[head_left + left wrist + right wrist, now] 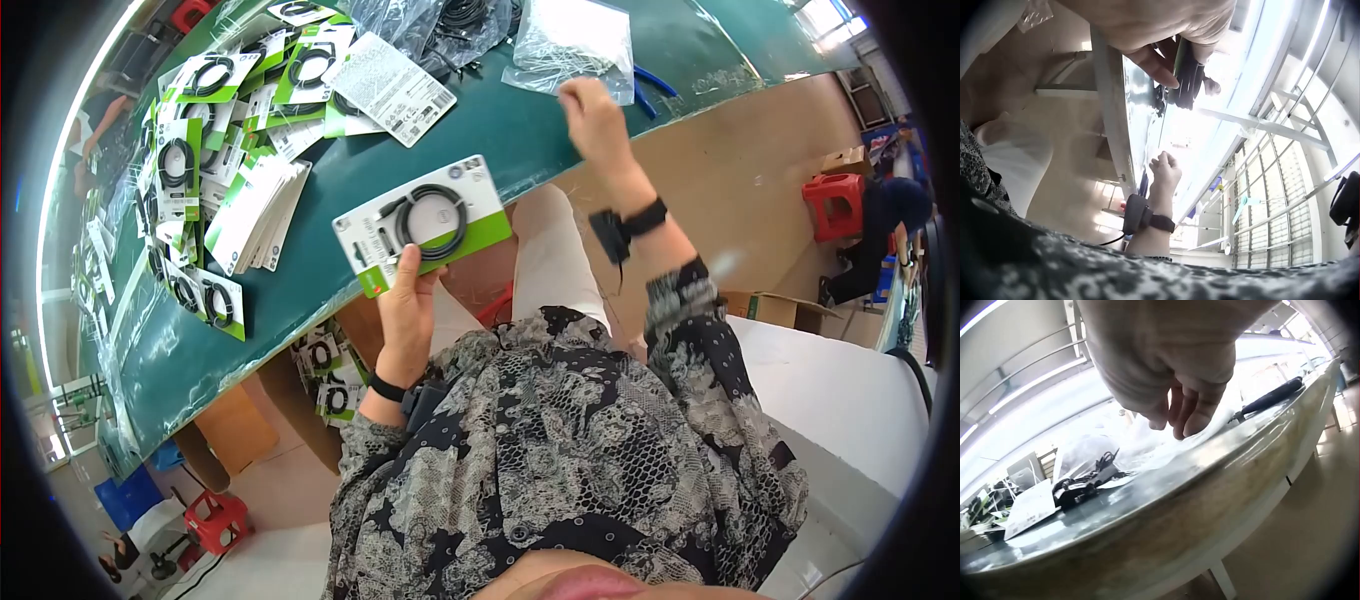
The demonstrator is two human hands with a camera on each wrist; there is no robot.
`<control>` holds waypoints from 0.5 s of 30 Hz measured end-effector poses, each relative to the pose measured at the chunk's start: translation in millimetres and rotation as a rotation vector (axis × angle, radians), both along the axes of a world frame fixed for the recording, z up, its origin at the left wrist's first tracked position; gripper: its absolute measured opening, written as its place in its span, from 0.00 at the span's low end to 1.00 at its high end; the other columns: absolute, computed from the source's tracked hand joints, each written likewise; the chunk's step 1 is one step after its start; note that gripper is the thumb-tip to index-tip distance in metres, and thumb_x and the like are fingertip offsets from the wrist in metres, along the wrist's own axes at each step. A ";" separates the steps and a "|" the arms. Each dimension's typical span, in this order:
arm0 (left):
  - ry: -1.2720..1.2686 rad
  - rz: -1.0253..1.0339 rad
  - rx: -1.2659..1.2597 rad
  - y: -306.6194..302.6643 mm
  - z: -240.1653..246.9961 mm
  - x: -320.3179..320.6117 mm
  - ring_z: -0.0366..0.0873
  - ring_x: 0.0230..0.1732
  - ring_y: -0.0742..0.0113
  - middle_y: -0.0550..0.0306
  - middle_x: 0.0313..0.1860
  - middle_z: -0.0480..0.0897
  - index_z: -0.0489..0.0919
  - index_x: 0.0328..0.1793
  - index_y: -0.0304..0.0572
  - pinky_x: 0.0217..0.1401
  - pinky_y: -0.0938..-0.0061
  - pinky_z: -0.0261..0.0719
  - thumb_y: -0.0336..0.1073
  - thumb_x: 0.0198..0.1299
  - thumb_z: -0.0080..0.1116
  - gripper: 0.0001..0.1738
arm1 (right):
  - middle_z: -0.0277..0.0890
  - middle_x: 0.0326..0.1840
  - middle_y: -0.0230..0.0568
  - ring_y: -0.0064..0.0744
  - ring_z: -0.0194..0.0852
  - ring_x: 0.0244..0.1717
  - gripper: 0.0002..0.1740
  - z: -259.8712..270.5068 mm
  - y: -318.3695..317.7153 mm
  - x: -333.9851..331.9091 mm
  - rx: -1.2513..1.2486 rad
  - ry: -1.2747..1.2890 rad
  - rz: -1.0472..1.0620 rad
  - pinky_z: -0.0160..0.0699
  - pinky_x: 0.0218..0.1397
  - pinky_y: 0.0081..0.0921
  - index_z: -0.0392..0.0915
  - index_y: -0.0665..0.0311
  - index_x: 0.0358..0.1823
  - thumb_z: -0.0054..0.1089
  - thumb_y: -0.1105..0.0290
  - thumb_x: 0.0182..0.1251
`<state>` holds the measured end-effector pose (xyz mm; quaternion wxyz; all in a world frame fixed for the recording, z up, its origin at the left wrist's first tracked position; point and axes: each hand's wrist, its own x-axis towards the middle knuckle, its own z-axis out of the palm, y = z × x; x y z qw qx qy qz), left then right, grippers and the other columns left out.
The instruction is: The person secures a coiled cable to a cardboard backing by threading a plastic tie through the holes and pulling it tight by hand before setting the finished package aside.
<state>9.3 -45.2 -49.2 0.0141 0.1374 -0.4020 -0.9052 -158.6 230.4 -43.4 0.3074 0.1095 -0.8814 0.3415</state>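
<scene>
In the head view my left hand [408, 315] grips the lower edge of a carded black cable [437, 222], thumb on the front of the white and green card. The coiled cable faces up, over the table's front edge. My right hand [600, 125] hangs above the near side of a clear plastic bag [575, 45] of thin white strips. In the right wrist view its fingers [1194, 422] point downward, loosely curled, with a gap beside the thumb and nothing visible in it. Blue-handled pliers [655, 82] lie right of the bag.
Many carded cables [178, 165] are heaped on the green table [370, 185] at the left, beside a fanned stack of white cards [262, 215]. A card lies back-up [395, 90] near a bag of black cables [460, 25]. More carded cables [335, 375] are below the table edge.
</scene>
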 end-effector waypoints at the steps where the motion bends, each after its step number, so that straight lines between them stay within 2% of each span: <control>1: 0.000 0.033 0.018 -4.7 1.0 -0.7 0.82 0.41 0.68 0.60 0.46 0.81 0.73 0.58 0.44 0.37 0.75 0.83 0.30 0.65 0.56 0.16 | 0.78 0.39 0.47 0.48 0.77 0.41 0.05 -9.7 19.8 -22.1 0.048 -0.017 -0.028 0.76 0.42 0.38 0.78 0.63 0.37 0.58 0.72 0.61; 3: 0.004 0.068 0.037 -8.6 2.5 -3.5 0.82 0.41 0.68 0.60 0.46 0.81 0.73 0.58 0.44 0.38 0.74 0.83 0.30 0.64 0.57 0.16 | 0.78 0.39 0.48 0.51 0.77 0.41 0.06 -16.4 31.1 -44.2 0.095 -0.030 -0.054 0.77 0.43 0.40 0.78 0.62 0.37 0.58 0.69 0.62; 6: 0.009 0.070 0.088 -12.2 4.5 -5.0 0.82 0.44 0.70 0.61 0.47 0.82 0.75 0.57 0.47 0.40 0.75 0.83 0.31 0.64 0.57 0.15 | 0.78 0.40 0.46 0.48 0.78 0.41 0.09 -17.8 17.0 -58.6 0.256 -0.255 -0.336 0.77 0.43 0.40 0.77 0.63 0.38 0.61 0.66 0.61; 10: -0.020 0.044 0.076 -11.0 4.1 -6.9 0.82 0.44 0.70 0.61 0.47 0.82 0.76 0.55 0.47 0.40 0.75 0.83 0.31 0.64 0.58 0.14 | 0.79 0.41 0.46 0.49 0.80 0.40 0.11 -21.6 5.1 -62.5 0.276 -0.313 -0.324 0.77 0.44 0.41 0.77 0.61 0.39 0.62 0.63 0.60; 15: -0.031 0.023 0.123 -11.3 -7.4 -17.6 0.82 0.44 0.71 0.62 0.48 0.82 0.76 0.55 0.47 0.40 0.75 0.83 0.31 0.63 0.59 0.14 | 0.79 0.40 0.47 0.49 0.80 0.40 0.11 -24.0 -3.9 -31.9 0.229 -0.345 -0.256 0.78 0.43 0.40 0.76 0.62 0.40 0.63 0.66 0.59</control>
